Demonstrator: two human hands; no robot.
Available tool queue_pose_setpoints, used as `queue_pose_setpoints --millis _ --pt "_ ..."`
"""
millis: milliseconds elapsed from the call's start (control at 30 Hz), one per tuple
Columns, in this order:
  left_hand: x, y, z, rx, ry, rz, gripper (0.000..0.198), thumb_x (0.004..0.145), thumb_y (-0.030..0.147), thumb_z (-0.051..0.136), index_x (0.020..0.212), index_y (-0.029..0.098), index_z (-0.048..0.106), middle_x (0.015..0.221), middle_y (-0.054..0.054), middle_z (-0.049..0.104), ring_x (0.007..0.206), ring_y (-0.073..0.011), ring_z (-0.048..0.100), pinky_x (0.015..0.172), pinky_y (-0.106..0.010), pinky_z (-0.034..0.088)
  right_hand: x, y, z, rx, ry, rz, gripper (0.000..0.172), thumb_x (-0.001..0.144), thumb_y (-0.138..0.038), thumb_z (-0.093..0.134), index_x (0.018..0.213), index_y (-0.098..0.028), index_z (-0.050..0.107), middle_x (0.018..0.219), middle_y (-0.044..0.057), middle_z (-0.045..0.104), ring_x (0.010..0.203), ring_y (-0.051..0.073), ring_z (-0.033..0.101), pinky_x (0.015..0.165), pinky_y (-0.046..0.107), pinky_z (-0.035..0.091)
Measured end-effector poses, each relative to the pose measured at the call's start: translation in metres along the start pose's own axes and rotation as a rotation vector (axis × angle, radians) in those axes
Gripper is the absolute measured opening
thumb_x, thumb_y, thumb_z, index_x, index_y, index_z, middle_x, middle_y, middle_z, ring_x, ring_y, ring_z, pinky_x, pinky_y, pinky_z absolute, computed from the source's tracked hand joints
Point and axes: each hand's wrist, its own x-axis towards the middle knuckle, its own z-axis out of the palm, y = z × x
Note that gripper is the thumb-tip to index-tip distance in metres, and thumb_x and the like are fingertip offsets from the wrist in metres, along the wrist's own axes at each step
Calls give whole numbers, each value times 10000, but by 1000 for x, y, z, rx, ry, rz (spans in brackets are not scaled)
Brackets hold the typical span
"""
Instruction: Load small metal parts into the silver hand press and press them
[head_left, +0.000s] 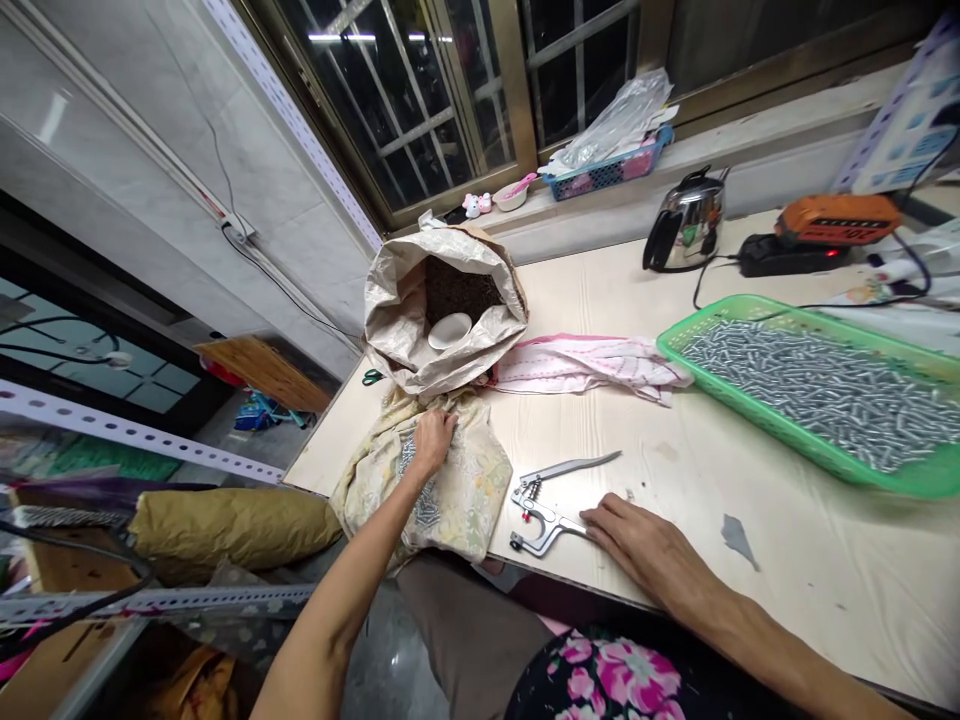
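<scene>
At the near edge of the desk [675, 470], the right hand [637, 540] lies flat, fingers released, touching metal pliers [541, 512], while the left hand [433, 440] curls over screws [426, 506] (grip unclear) on patterned cloth [471, 488].

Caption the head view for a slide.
Left hand on a cloth bundle, right hand flat beside pliers, green tray of metal parts beyond.

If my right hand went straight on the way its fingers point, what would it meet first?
Probably the metal snap pliers: the right hand lies flat on the table with fingertips pointing left, right at the tool's lower handle.
</scene>
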Motion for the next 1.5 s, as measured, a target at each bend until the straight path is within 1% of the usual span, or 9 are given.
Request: queue_pose_setpoints --millis 233,433,533,633,733,833,1067,1300,1500 --pt "11 14 5 -11 -42 -56 157 817 151 568 837 129 722 1035 -162 688 983 -264 637 821 -329 457 -8 -4 0 35 -41 -22 214 982 -272 419 1049 -219 615 900 61 593 778 187 609 643 311 499" --pt "3 16 -19 -137 -18 -10 201 822 153 518 875 119 708 936 -110 712 900 -206 642 814 -287 461 -5 -4 4 18 -78 -24 163 974 -233 431 986 -194 589 896 66 581 799 198 593 666 326 479" --pt "-26 21 -32 -254 -63 8 260 857 280 516 929 115 703 857 -73 716 760 -172 645 710 -255 483 1 -4 5 12 -95 -49 157 971 -194 409 912 -189 554 865 55 577 744 178 572 634 306 452" --pt "-75 31 -33 -572 -210 18 325 815 398 565 916 122 706 790 -48 706 625 -145 609 578 -229 467 6 -4 4 6 -121 -95 177 966 -157 371 863 -186 511 849 44 564 675 149 537 583 281 413" --pt "-124 42 -21 -771 -363 5 326 768 423 612 860 128 716 740 -45 694 616 -139 591 557 -218 448 8 -4 3 5 -134 -111 197 968 -135 343 855 -182 497 838 36 546 666 136 523 572 268 392" --pt "-150 46 -4 -795 -419 -11 329 760 442 626 825 135 725 727 -50 693 639 -142 584 555 -214 427 8 -4 3 -3 -140 -111 193 966 -131 348 858 -181 500 841 35 547 671 133 523 578 263 384" --pt "-140 45 14 -738 -556 -86 402 695 496 663 789 109 722 593 -15 621 521 -103 483 471 -202 328 6 -4 6 -26 -108 -121 178 947 -106 373 852 -178 505 830 30 544 661 133 504 572 271 359" --pt "-136 44 9 -694 -680 -68 374 694 486 642 733 118 692 533 6 579 488 -90 471 472 -194 330 0 -8 5 -101 -8 -189 249 949 -67 349 784 -190 490 769 18 526 611 139 423 565 294 325" --pt "-135 48 1 -670 -725 -99 326 683 453 672 721 129 675 527 5 583 486 -106 523 475 -196 366 1 -7 6 -49 -46 -176 233 952 -80 361 796 -190 495 786 18 530 610 137 419 559 288 319"
